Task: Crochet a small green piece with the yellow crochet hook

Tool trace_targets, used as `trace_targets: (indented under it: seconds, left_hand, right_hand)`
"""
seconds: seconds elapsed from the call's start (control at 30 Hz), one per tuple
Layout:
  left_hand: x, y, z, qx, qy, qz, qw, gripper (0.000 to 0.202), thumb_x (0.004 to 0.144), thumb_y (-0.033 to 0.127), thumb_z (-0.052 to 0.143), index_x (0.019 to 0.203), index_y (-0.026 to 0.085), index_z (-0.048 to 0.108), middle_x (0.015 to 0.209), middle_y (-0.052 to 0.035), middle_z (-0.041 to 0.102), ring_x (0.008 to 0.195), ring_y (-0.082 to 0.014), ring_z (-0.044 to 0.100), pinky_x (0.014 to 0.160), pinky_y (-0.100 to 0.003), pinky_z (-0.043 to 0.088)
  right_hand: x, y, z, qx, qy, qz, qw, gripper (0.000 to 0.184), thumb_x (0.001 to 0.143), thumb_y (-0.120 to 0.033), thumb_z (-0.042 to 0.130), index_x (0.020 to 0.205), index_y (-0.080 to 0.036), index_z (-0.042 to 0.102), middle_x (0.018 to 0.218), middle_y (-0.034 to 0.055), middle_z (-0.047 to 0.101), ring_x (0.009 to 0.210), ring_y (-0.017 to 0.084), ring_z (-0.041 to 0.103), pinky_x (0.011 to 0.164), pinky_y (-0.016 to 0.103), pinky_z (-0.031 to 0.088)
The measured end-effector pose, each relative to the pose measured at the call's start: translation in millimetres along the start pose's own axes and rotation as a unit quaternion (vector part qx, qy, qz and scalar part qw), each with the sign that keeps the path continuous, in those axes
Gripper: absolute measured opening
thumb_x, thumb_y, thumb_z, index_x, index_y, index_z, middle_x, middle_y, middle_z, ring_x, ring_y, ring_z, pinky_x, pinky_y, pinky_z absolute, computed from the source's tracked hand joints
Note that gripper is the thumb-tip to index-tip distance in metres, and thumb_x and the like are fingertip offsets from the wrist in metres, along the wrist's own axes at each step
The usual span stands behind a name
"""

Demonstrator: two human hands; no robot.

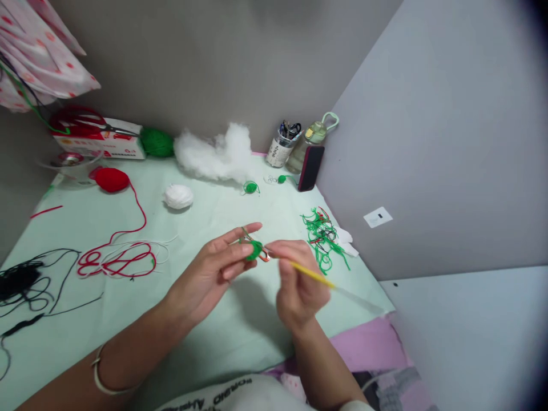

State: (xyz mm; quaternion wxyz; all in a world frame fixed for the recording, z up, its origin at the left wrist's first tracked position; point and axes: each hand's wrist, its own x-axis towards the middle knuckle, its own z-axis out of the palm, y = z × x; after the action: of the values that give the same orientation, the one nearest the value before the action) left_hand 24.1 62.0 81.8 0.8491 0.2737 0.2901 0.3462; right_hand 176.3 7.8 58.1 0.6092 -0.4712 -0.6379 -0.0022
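Between the thumb and fingers of my left hand (pixel 214 260) is a small green crochet piece (pixel 255 250), held above the middle of the table. A strand of green yarn runs up over the raised index finger. My right hand (pixel 302 279) grips a crochet hook (pixel 314 275) with a yellow handle, its tip end at the right edge of the green piece. Just beneath the hook's tip hangs a small orange-red stitch marker (pixel 266 257), by the piece. The hook's very tip is too small to make out.
Red yarn (pixel 112 180), a white yarn ball (pixel 178 196) and black yarn (pixel 19 279) lie leftward. White stuffing (pixel 214 154), a pen cup (pixel 280 149), a bottle (pixel 302 151) and a phone (pixel 311 168) stand behind. Yarn scraps (pixel 323 234) lie right, near the wall.
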Motion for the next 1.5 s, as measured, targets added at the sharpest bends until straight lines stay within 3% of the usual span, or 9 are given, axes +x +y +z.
trace_targets:
  seconds: [0.1,0.2,0.33,0.5,0.6,0.7,0.83,1.03,1.5]
  left_hand:
    - [1.3,4.3,-0.9,0.007,0.000,0.026,1.000,0.038,0.082,0.023,0.089,0.120,0.023,0.084,0.060,0.0088,0.053,0.054,-0.0059,0.033,0.087,-0.025,0.052]
    - [0.2,3.8,1.7,0.053,-0.003,0.052,0.997,0.037,0.081,0.025,0.090,0.118,0.027,0.085,0.083,0.0022,0.070,0.064,-0.0074,0.049,0.076,-0.021,0.049]
    - [-0.7,-1.2,4.5,0.091,0.036,0.095,0.991,0.036,0.081,0.029,0.092,0.116,0.029,0.085,0.089,0.0011,0.071,0.084,-0.0116,0.060,0.075,-0.020,0.046]
    - [2.9,-2.2,-0.3,0.013,0.011,0.019,1.000,0.035,0.081,0.032,0.090,0.114,0.022,0.086,0.065,0.0077,0.050,0.055,-0.0058,0.030,0.066,-0.019,0.045]
    - [4.8,2.3,-3.5,-0.026,-0.007,-0.009,1.000,0.028,0.080,0.028,0.088,0.107,0.019,0.088,0.058,0.0095,0.042,0.053,-0.0061,0.030,0.084,-0.026,0.054]
    - [3.6,4.8,-3.5,0.011,0.008,0.039,0.999,0.029,0.080,0.024,0.087,0.110,0.023,0.088,0.069,0.0046,0.059,0.061,-0.0088,0.045,0.084,-0.027,0.052]
    - [0.6,2.4,-1.3,0.100,-0.010,0.074,0.992,0.035,0.084,0.029,0.087,0.119,0.031,0.085,0.092,-0.0010,0.074,0.087,-0.0160,0.062,0.085,-0.028,0.049]
    - [0.0,4.1,-5.1,0.145,-0.015,0.084,0.986,0.029,0.086,0.032,0.082,0.115,0.031,0.086,0.095,-0.0025,0.069,0.096,-0.0200,0.061,0.090,-0.030,0.048]
    - [-2.6,3.3,-2.5,0.189,0.031,0.130,0.973,0.026,0.086,0.028,0.085,0.111,0.034,0.087,0.090,-0.0007,0.065,0.089,-0.0172,0.055,0.081,-0.026,0.046]
  right_hand:
    - [9.4,-2.5,-2.3,0.147,0.033,0.127,0.980,0.021,0.106,-0.024,0.057,0.103,-0.025,0.078,0.090,0.0055,0.078,0.075,0.018,0.070,0.064,0.035,0.060]
    - [13.9,-1.4,0.9,0.185,0.003,0.150,0.971,0.019,0.105,-0.028,0.062,0.099,-0.025,0.079,0.093,0.0058,0.080,0.082,0.020,0.073,0.064,0.034,0.060]
    - [7.9,1.2,5.6,0.085,-0.017,0.098,0.991,0.020,0.104,-0.021,0.061,0.108,-0.028,0.079,0.097,0.0051,0.081,0.088,0.020,0.076,0.069,0.035,0.063]
    - [3.0,2.3,3.9,-0.057,-0.027,-0.056,0.996,0.033,0.098,-0.011,0.066,0.119,-0.033,0.079,0.108,0.0064,0.081,0.095,0.022,0.076,0.076,0.037,0.064]
    - [8.8,1.1,1.1,0.053,0.021,0.045,0.997,0.025,0.102,-0.014,0.063,0.113,-0.029,0.080,0.096,0.0050,0.081,0.083,0.019,0.074,0.068,0.034,0.061]
    - [14.5,-1.0,0.7,0.167,0.031,0.171,0.971,0.018,0.104,-0.027,0.063,0.100,-0.025,0.080,0.087,0.0042,0.078,0.071,0.017,0.069,0.060,0.031,0.057]
    - [15.6,-0.5,2.4,0.197,-0.017,0.211,0.957,0.017,0.101,-0.035,0.068,0.097,-0.025,0.081,0.091,0.0049,0.080,0.079,0.018,0.072,0.067,0.032,0.059]
    - [17.1,3.8,-2.8,0.267,0.002,0.277,0.923,0.023,0.103,-0.040,0.065,0.094,-0.023,0.076,0.084,0.0033,0.077,0.069,0.015,0.068,0.064,0.030,0.060]
    - [8.6,-9.2,-10.7,0.069,-0.029,0.051,0.996,0.027,0.107,-0.014,0.051,0.118,-0.027,0.071,0.101,0.0035,0.081,0.082,0.017,0.075,0.071,0.035,0.064]
